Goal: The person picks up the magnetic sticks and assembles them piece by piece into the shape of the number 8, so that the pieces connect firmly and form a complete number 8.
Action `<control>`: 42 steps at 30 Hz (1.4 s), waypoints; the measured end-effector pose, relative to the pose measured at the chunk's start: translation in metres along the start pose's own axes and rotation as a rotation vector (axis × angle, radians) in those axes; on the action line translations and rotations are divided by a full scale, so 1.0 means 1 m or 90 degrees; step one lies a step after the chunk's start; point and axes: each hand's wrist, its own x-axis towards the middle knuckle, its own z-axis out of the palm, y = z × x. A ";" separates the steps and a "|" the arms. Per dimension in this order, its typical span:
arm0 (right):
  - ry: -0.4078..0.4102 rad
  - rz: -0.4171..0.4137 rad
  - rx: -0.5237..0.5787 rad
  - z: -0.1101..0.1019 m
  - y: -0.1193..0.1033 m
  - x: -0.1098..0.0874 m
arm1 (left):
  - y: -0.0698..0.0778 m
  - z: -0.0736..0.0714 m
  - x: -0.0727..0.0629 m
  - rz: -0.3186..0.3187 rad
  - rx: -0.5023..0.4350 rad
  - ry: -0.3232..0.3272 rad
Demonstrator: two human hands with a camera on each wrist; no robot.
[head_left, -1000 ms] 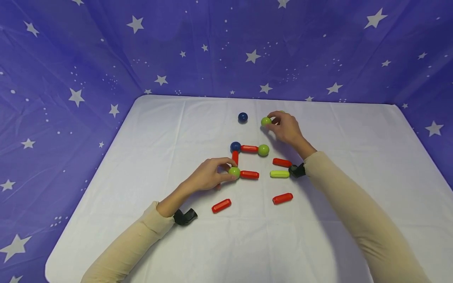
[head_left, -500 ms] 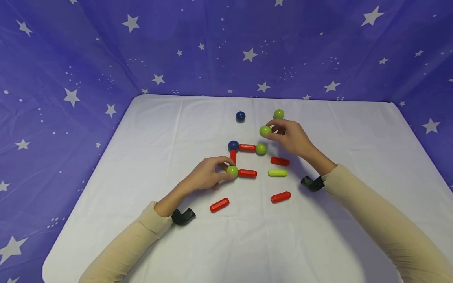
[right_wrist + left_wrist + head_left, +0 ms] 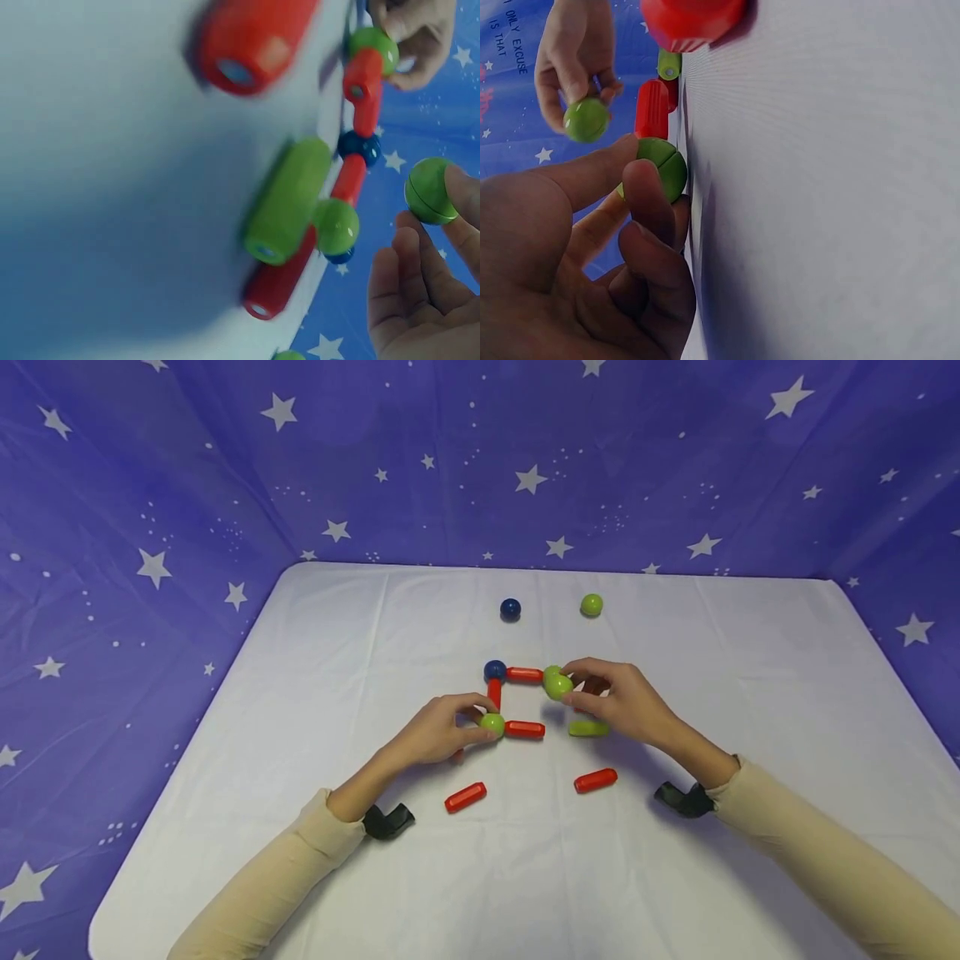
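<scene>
Fingers (image 3: pixel 600 171) of left hand (image 3: pixel 441 728): pinching green ball (image 3: pixel 492 723) at junction of two red rods (image 3: pixel 524 729) | fingers of right hand (image 3: pixel 632 702): pinching second green ball (image 3: pixel 558 687), raised above table (image 3: pixel 495 877) | toward far edge: loose blue ball (image 3: pixel 511 608), loose green ball (image 3: pixel 592 604).

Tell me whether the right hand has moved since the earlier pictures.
Yes: in the head view, the right hand, holding a green ball, has come down the picture, away from the loose blue ball.

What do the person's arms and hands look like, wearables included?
Long, plain beige fabric left sleeve and matching right sleeve. A black, bent wrist attachment juts out at each sleeve end. Left hand and right hand ungloved. No cables visible.
</scene>
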 end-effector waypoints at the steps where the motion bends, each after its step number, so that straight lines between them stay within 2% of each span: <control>1: -0.011 0.001 0.002 0.002 0.000 -0.003 | 0.000 0.000 0.000 -0.001 0.000 -0.001; 8: -0.057 -0.009 -0.017 0.013 0.002 -0.014 | 0.000 0.001 -0.001 -0.006 -0.015 -0.001; 17: -0.106 0.020 -0.053 0.017 0.005 -0.019 | 0.001 0.002 -0.002 -0.008 -0.023 0.000; 32: -0.126 0.025 -0.060 0.019 0.007 -0.021 | 0.001 0.002 -0.001 -0.012 -0.028 0.003; 42: -0.126 0.019 -0.069 0.019 0.008 -0.022 | 0.000 0.002 -0.001 0.000 -0.030 -0.001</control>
